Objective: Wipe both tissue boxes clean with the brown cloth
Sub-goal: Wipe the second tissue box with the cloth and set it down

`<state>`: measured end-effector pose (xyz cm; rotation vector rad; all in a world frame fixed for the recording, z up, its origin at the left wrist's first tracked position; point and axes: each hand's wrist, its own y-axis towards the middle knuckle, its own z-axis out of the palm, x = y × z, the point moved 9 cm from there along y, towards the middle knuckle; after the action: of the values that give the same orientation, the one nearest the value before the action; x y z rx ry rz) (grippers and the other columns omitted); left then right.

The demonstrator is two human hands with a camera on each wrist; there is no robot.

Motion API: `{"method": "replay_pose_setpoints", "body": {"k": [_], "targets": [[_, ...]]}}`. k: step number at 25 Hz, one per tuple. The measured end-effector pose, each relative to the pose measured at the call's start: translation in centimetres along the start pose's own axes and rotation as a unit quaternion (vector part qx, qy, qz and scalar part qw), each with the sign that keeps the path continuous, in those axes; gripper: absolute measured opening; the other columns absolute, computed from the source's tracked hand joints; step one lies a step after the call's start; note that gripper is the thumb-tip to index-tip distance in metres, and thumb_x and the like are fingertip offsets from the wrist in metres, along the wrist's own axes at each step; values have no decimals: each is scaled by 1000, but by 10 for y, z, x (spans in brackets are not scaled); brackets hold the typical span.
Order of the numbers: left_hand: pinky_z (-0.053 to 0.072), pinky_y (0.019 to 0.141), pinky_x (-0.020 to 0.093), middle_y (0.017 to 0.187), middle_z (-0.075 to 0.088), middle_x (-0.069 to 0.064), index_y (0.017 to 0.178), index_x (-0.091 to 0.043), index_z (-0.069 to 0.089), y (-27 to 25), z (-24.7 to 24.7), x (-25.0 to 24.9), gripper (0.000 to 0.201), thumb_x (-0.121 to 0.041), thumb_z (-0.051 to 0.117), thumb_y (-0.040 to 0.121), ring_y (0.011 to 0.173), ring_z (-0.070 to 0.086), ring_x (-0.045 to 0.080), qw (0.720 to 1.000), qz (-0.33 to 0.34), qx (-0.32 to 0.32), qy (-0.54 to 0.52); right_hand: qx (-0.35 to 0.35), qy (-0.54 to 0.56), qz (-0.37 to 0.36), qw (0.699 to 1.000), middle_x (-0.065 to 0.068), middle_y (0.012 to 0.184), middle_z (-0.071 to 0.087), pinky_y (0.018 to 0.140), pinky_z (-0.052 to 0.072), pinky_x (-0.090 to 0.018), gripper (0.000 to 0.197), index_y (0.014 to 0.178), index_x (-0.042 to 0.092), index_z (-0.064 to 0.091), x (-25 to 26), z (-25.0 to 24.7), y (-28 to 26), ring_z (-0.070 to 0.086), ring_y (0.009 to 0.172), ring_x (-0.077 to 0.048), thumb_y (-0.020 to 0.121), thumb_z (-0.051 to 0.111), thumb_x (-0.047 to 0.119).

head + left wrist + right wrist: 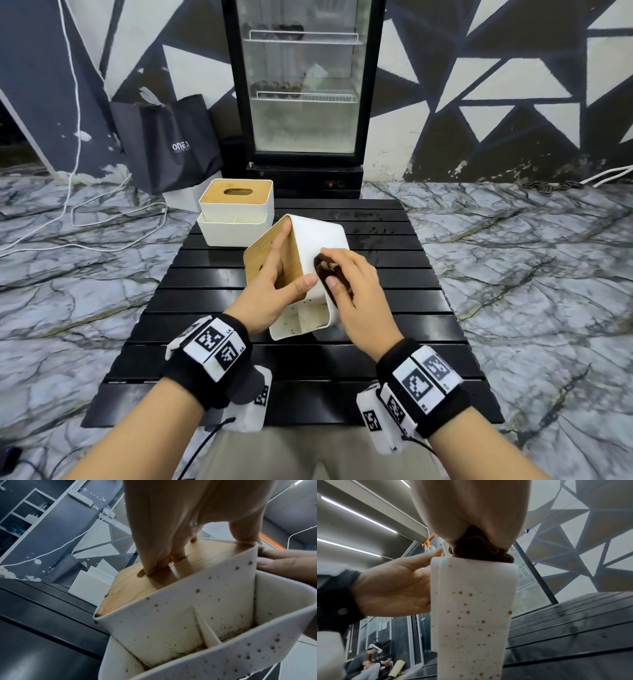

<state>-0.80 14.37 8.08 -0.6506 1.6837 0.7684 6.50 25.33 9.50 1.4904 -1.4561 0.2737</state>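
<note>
A white tissue box (pixel 318 240) with a wooden lid is tipped on its side above the black table (pixel 394 308). My left hand (pixel 274 284) grips it, fingers in the lid's slot (pixel 154 568) and thumb on the white side. My right hand (pixel 349 284) holds the bunched brown cloth (pixel 325 269) and presses it on the white side (pixel 474 601), which carries brown spots. The cloth (pixel 481 550) shows under my palm in the right wrist view. The box's front compartments (pixel 197 628) are speckled too. A second tissue box (pixel 236 209) stands upright at the table's far left.
A glass-door fridge (pixel 305 92) stands behind the table, with a dark shopping bag (pixel 171 144) to its left. White cables (pixel 102 219) run over the marble floor. Another person (pixel 370 660) sits in the background of the right wrist view.
</note>
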Motion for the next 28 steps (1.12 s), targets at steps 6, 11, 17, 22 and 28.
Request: {"method": "replay_pose_setpoints", "body": {"k": [6, 11, 17, 22, 28], "targets": [[52, 77, 20, 145, 38, 2, 127, -71, 9, -2, 1, 1, 85, -45, 68, 72, 124, 48, 14, 1000, 0, 12, -13, -18, -9, 2, 1000, 15, 124, 43, 100, 18, -5, 39, 128, 26, 47, -2, -1, -5, 31, 117, -3, 89, 40, 23], [49, 94, 29, 147, 36, 1, 134, -66, 9, -2, 9, -1, 89, -47, 68, 70, 130, 44, 14, 999, 21, 44, -8, -14, -11, -28, 999, 14, 122, 44, 98, 19, -3, 39, 127, 22, 48, 9, -6, 18, 35, 115, -7, 88, 42, 19], [51, 83, 21, 146, 38, 2, 134, -66, 10, -1, 14, -2, 88, -46, 69, 71, 129, 44, 15, 999, 20, 50, 2, -29, -16, -16, 999, 11, 126, 45, 98, 17, -4, 40, 128, 23, 46, 11, -4, 11, 33, 114, -7, 88, 40, 19], [35, 111, 45, 148, 36, 2, 136, -64, 8, 0, 14, -2, 88, -48, 67, 74, 135, 38, 16, 998, 26, 46, 31, -15, -15, -40, 999, 9, 125, 46, 96, 14, -1, 39, 128, 22, 46, 18, -6, 25, 37, 118, -11, 89, 40, 17], [36, 110, 45, 150, 34, -1, 138, -61, 8, -2, 13, -6, 89, -45, 67, 74, 135, 38, 11, 998, 31, 40, 37, -27, -29, -18, 999, 6, 127, 47, 97, 16, -2, 41, 128, 21, 46, 17, 0, 16, 36, 117, -13, 88, 40, 18]]}}
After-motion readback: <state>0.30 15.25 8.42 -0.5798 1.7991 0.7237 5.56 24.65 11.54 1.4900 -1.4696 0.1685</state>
